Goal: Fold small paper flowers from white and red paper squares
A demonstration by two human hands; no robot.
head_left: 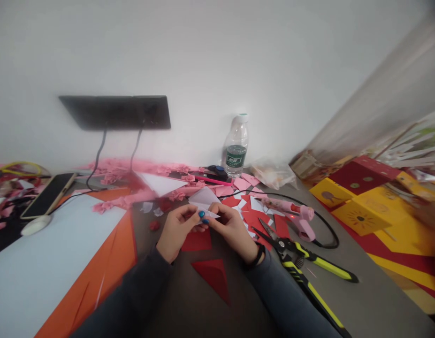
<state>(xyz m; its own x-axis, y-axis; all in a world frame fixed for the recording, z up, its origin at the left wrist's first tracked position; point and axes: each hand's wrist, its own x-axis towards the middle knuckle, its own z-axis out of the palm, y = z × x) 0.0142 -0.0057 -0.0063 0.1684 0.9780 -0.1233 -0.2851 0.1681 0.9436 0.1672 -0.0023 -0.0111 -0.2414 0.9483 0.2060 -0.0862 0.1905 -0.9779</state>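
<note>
In the middle of the head view, my left hand and my right hand meet, thumbs close together. Both pinch a small folded piece of white paper, whose pointed tip sticks out to the right. Behind my fingers stands another white paper piece; I cannot tell whether it is joined to the held one. A red paper square lies beneath my hands, partly covered by them. Nearer to me, a folded red paper triangle rests on the table.
Right of my hands lie yellow-handled pliers-like cutters, a pink glue gun and red paper scraps. A water bottle stands by the wall. Large white sheet, orange sheet, phone fill the left. Yellow boxes sit right.
</note>
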